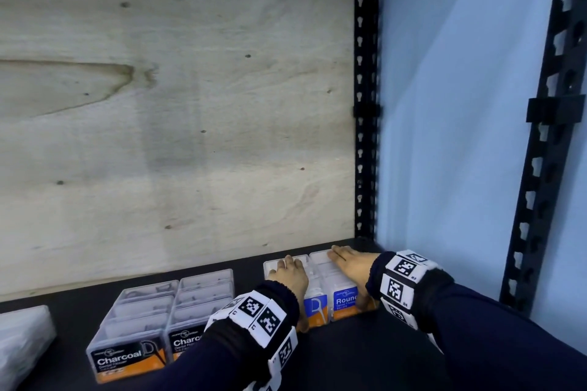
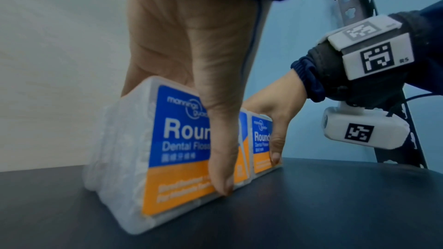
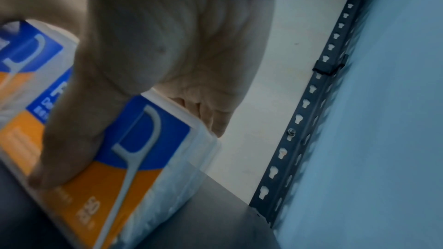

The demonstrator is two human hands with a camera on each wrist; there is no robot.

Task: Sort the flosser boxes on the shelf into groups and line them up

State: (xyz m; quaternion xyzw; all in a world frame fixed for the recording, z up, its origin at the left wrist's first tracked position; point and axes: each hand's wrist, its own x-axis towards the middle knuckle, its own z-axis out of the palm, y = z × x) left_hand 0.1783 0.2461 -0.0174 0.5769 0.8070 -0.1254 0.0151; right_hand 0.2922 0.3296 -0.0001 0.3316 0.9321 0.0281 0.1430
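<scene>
Two blue-and-orange "Round" flosser boxes stand side by side near the right back corner of the dark shelf [image 1: 349, 359]. My left hand [image 1: 289, 276] lies over the left Round box [image 1: 314, 308], fingers across its top and thumb [image 2: 220, 139] down its label. My right hand [image 1: 349, 263] holds the right Round box [image 1: 344, 301] the same way, thumb on its front face. In the right wrist view, that box [image 3: 148, 158] shows under the hand [image 3: 143, 44]. Two black-and-orange "Charcoal" boxes [image 1: 120, 359] [image 1: 203, 298] stand together further left.
A clear plastic box [image 1: 22, 336] lies at the far left edge. A plywood panel [image 1: 174, 105] closes the back. A black perforated upright [image 1: 367, 105] stands in the back right corner, another [image 1: 540, 136] nearer me, with a blue wall on the right.
</scene>
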